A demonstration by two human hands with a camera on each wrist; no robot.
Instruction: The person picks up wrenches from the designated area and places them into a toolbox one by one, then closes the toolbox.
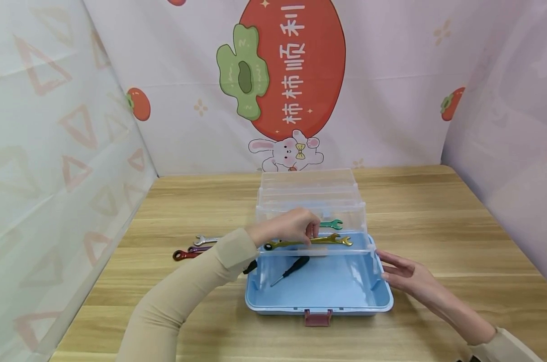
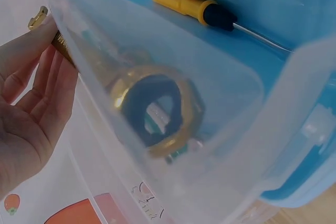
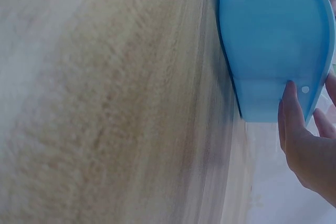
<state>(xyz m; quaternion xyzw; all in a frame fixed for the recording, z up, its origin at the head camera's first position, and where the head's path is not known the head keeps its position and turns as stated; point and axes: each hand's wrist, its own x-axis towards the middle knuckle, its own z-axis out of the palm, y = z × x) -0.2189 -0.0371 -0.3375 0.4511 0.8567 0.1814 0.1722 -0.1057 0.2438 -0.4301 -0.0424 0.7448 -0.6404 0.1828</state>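
My left hand pinches a gold ratchet wrench at the clear plastic tray of a toolbox. The wrench's dark-centred ring end shows blurred through the tray wall in the left wrist view. A second gold open end shows beside it; I cannot tell whether it is another wrench. Behind lies a green wrench. My right hand rests against the right side of the blue toolbox, its fingers fairly straight. In the right wrist view, a fingertip touches the box's outer wall.
A black-handled screwdriver lies in the box, and a yellow-handled screwdriver shows in the left wrist view. Left of the box are a red wrench, a purple wrench and a silver wrench, partly behind the left arm.
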